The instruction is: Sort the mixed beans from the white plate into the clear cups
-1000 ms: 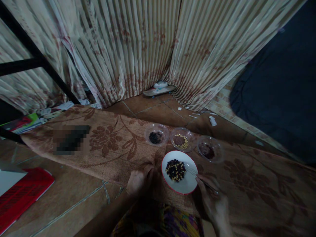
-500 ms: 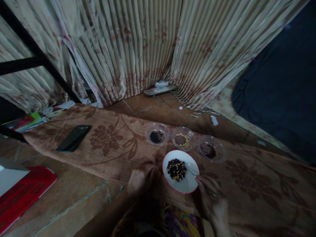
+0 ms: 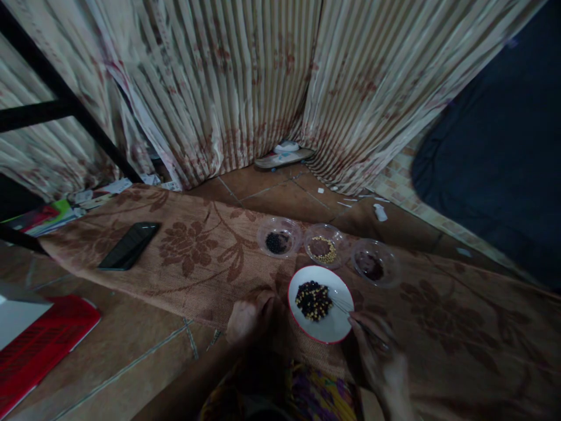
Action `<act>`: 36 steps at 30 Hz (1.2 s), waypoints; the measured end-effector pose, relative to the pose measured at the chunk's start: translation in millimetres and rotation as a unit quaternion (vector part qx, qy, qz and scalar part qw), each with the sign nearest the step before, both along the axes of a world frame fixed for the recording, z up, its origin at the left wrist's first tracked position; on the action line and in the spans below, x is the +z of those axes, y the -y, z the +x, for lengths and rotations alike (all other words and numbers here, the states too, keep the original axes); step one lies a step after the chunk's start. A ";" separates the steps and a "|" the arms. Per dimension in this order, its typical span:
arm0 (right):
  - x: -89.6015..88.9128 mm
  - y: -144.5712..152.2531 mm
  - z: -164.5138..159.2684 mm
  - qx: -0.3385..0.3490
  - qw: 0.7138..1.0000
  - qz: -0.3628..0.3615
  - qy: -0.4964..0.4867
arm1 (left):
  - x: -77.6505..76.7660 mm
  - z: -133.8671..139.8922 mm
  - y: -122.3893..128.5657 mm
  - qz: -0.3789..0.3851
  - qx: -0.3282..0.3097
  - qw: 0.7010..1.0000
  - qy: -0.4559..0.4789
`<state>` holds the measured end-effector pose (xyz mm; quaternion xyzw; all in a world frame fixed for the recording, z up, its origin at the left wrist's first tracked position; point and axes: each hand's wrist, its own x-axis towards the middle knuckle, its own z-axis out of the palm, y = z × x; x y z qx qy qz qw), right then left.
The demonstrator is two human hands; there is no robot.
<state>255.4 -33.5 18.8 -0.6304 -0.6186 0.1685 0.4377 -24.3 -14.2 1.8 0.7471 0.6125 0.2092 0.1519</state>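
Note:
In the head view a white bowl with a red rim (image 3: 335, 325) sits on the patterned cloth, holding a pile of mixed dark and yellow beans (image 3: 314, 301). My right hand (image 3: 379, 345) grips metal tweezers (image 3: 343, 304), whose tips reach over the bowl beside the pile; whether they pinch a bean is too small to tell. Closed in a fist, my left hand (image 3: 250, 316) rests on the cloth left of the bowl. Behind the bowl stand three clear cups: one with black beans (image 3: 276, 242), one with yellow beans (image 3: 325, 250), one with dark reddish beans (image 3: 373, 268).
A black phone (image 3: 130, 246) lies on the cloth (image 3: 232, 280) at the left. Beyond the cloth's far edge, a skateboard (image 3: 284, 159) rests on the tiled floor before striped curtains (image 3: 245, 88). A red object (image 3: 52, 336) is at the lower left.
The tweezers' two prongs look farther apart over the bowl, and my right hand has shifted very slightly. My left hand, bowl and cups stay in place.

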 end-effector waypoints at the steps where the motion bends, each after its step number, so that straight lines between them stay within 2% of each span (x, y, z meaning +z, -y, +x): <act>1: -0.4 0.3 0.0 0.001 1.000 -0.004 -0.002 | 0.1 0.0 0.0 0.001 0.001 1.000 -0.003; 12: 4.1 3.0 0.8 0.014 1.000 0.000 0.006 | -2.6 -0.8 0.2 0.008 -0.001 1.000 -0.010; 19: 2.5 2.6 -0.6 0.009 1.000 0.009 -0.006 | -0.3 -0.4 -0.1 0.004 0.001 1.000 -0.006; 29: 1.4 0.4 -0.6 0.010 1.000 -0.009 -0.014 | -7.0 -1.9 0.2 0.028 -0.006 1.000 -0.006; 36: -0.9 1.1 -1.0 0.005 1.000 -0.003 -0.016 | -3.8 -1.4 -0.7 0.016 -0.009 1.000 0.001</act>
